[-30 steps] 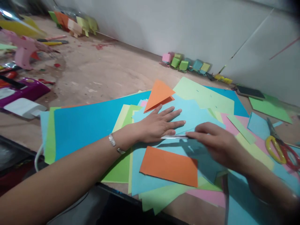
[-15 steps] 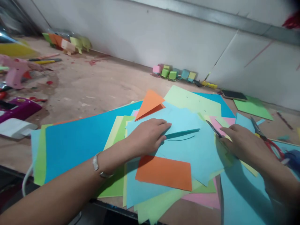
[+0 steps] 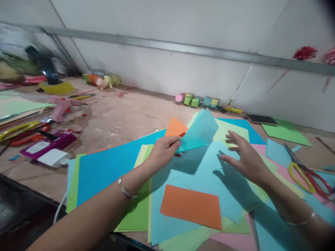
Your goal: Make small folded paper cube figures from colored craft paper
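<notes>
My left hand (image 3: pixel 167 150) is closed on a folded piece of light blue paper (image 3: pixel 200 130), raised and tilted above the pile. My right hand (image 3: pixel 242 157) hovers to the right of it, fingers spread and empty. Beneath both hands lie loose light blue sheets (image 3: pixel 180 216). A flat orange paper rectangle (image 3: pixel 191 207) rests on them at the near side. Partly hidden behind the held paper is a folded orange piece (image 3: pixel 175 127). Scissors (image 3: pixel 300 170) with yellow and red on the handles lie to the right of my right hand.
A large blue sheet (image 3: pixel 112 170) spreads leftward. On the left are a pink glue gun (image 3: pixel 62 107), a purple device (image 3: pixel 65 137) and a white adapter (image 3: pixel 54 157). Small paper figures (image 3: pixel 195 102) line the wall; a phone (image 3: pixel 261 119) lies at the back right.
My left hand has lifted the blue paper, which now stands partly unfolded. My right hand, earlier gripping a thin dark-bladed tool, has come inward, opened and empty. The view has shifted.
</notes>
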{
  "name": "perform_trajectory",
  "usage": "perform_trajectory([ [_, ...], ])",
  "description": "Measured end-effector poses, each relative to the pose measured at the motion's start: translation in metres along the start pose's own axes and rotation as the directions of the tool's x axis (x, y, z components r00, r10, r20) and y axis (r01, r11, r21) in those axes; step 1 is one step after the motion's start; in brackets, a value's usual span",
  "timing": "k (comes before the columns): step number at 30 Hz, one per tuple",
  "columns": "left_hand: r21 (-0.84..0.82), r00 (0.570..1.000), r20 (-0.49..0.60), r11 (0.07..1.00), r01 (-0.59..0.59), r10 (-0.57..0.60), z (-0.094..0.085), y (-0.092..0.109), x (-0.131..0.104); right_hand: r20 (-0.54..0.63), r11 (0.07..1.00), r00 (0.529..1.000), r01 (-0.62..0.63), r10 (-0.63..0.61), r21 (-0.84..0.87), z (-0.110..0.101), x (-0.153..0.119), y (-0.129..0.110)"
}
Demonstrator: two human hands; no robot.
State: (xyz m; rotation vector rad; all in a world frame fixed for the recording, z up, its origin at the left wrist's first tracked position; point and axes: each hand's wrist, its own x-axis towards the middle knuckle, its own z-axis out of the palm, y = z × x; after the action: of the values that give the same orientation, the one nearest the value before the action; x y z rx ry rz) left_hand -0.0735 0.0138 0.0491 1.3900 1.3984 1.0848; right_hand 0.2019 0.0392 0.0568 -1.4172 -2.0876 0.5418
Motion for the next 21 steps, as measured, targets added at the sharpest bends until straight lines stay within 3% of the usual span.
perform_trajectory([
  [2,-0.233,0.996,0.075,0.970,0.068,-0.052,0.002,0.002,-0.001,0.087,0.933,0.982,-0.188,0.169,0.307,0.013,-0.004,-0.003],
  [5,-0.399,0.971,0.218,0.899,0.182,-0.100,0.009,0.004,-0.007,0.303,0.617,0.897,-0.441,0.321,0.651,0.027,-0.012,-0.015],
  [7,-0.418,0.937,0.330,0.871,0.258,-0.119,0.015,0.004,-0.013,0.374,0.419,0.866,-0.490,0.332,0.764,0.032,-0.015,-0.022],
  [9,-0.404,0.901,0.419,0.865,0.297,-0.113,0.021,0.003,-0.018,0.367,0.308,0.850,-0.489,0.378,0.816,0.035,-0.016,-0.026],
  [13,-0.418,0.862,0.506,0.866,0.275,-0.030,0.029,0.002,-0.022,0.317,0.278,0.818,-0.484,0.480,0.830,0.038,-0.016,-0.019],
  [17,-0.516,0.824,0.564,0.760,0.396,-0.046,0.027,-0.002,-0.019,0.268,0.285,0.814,-0.458,0.516,0.842,0.040,-0.015,-0.012],
  [19,-0.534,0.831,0.551,0.734,0.420,-0.075,0.025,-0.005,-0.019,0.232,0.288,0.820,-0.427,0.524,0.857,0.040,-0.014,-0.011],
  [21,-0.497,0.864,0.488,0.776,0.388,-0.119,0.025,-0.007,-0.019,0.200,0.293,0.828,-0.396,0.524,0.870,0.040,-0.014,-0.012],
])
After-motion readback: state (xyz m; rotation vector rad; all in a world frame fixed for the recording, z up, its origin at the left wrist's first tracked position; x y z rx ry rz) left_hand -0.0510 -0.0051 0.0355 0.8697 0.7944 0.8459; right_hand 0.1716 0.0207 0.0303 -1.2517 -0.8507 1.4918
